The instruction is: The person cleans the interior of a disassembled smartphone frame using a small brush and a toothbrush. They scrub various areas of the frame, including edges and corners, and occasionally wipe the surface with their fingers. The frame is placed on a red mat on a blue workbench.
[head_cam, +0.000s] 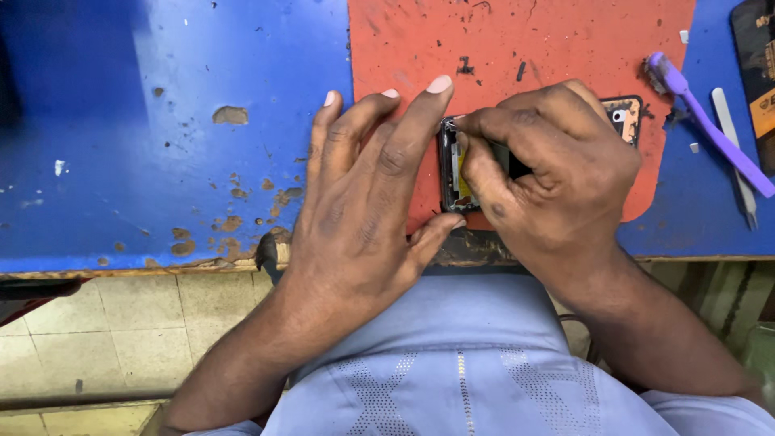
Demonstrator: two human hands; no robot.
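Observation:
An opened phone (454, 173) with its back off lies on a red work mat (517, 40) near the table's front edge. My left hand (367, 198) rests flat beside it, fingers spread, with the fingertips and thumb steadying the phone's left end. My right hand (549, 169) covers most of the phone, its thumb and forefinger pinched together at the upper left corner of the frame. I cannot tell what, if anything, is between those fingertips. Only the phone's left end and its far right corner (626, 113) show.
The blue table (161, 129) is worn, with chipped paint. A purple toothbrush (706, 121) and a pair of metal tweezers (736, 153) lie to the right of the mat. A dark package (759, 73) sits at the far right edge. Tiled floor shows below the table edge.

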